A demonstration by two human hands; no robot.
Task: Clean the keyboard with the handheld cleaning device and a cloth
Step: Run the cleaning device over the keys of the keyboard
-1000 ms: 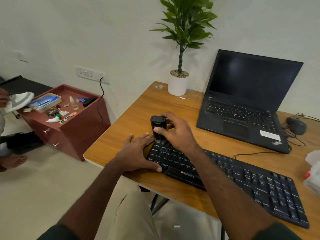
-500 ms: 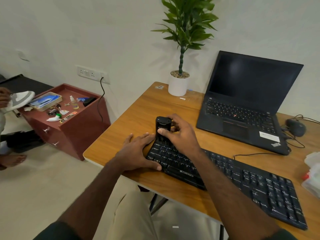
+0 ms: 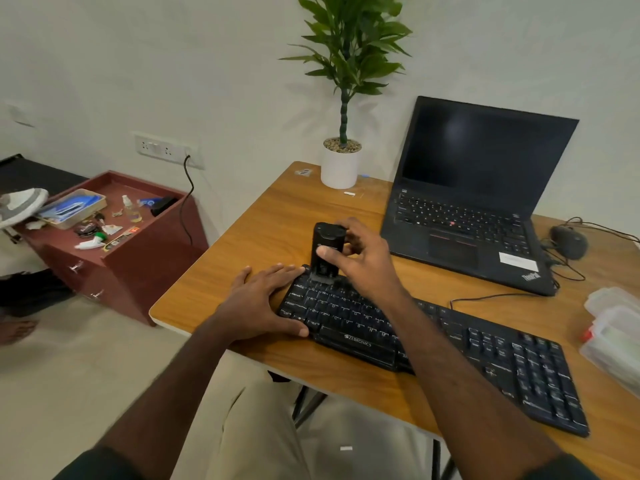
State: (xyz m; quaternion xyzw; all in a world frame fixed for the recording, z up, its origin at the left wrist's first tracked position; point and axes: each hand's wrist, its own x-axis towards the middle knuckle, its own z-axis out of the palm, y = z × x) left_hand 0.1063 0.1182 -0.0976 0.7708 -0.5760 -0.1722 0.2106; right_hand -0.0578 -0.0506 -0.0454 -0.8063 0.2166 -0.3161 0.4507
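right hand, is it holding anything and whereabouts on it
The right hand grips the black handheld cleaning device round its upright body, thumb on the near side, its lower end on the keyboard. The left hand rests flat, holding nothing.

The long black keyboard (image 3: 433,344) lies on the wooden desk (image 3: 263,237), before the open black laptop (image 3: 474,202) (potted plant (image 3: 341,133) left of the laptop).

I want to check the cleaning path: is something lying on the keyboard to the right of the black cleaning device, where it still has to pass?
Only the person's own right forearm crosses above the keyboard there. The right hand holds the cleaning device upright on the top-left keys; no loose object lies on the keys.
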